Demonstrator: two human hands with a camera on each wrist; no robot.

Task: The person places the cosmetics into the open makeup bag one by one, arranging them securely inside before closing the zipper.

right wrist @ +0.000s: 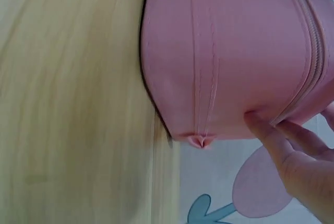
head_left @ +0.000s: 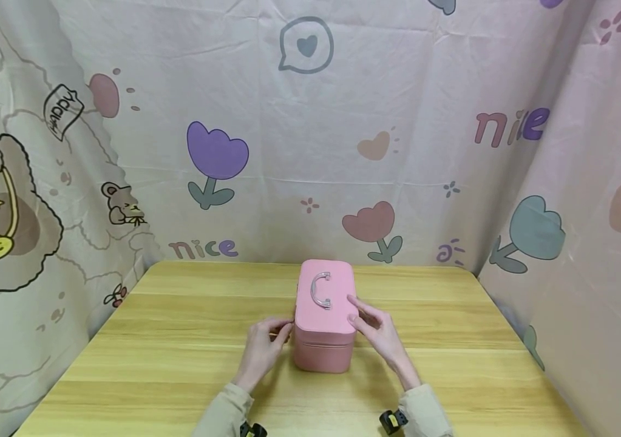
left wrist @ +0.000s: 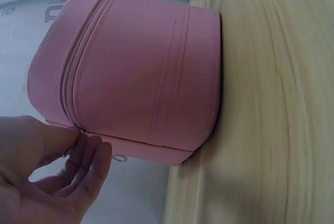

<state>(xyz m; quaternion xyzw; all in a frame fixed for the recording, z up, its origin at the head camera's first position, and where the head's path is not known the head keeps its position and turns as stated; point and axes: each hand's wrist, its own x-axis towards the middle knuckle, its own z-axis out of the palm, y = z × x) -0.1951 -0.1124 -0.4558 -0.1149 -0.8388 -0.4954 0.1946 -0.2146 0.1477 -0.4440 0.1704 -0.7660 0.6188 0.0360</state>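
A pink zippered case (head_left: pixel 323 357) stands upright on the table, with a silver handle (head_left: pixel 314 291) on its lid. A zipper (left wrist: pixel 68 78) runs round the case just below the lid. At the case's left side, my left hand (head_left: pixel 261 349) pinches the zipper pull between thumb and fingers; the pull is mostly hidden by the fingertips. My right hand (head_left: pixel 378 331) touches the right side, its fingers at the lid's edge. The right wrist view shows its thumb (right wrist: pixel 263 130) pressed on the wall near the zipper. The lid looks down.
The wooden table (head_left: pixel 195 303) extends on both sides of the case. Patterned cloth (head_left: pixel 288 121) hangs behind the table and along its left and right sides. A small metal loop (left wrist: pixel 120 158) shows beside the case in the left wrist view.
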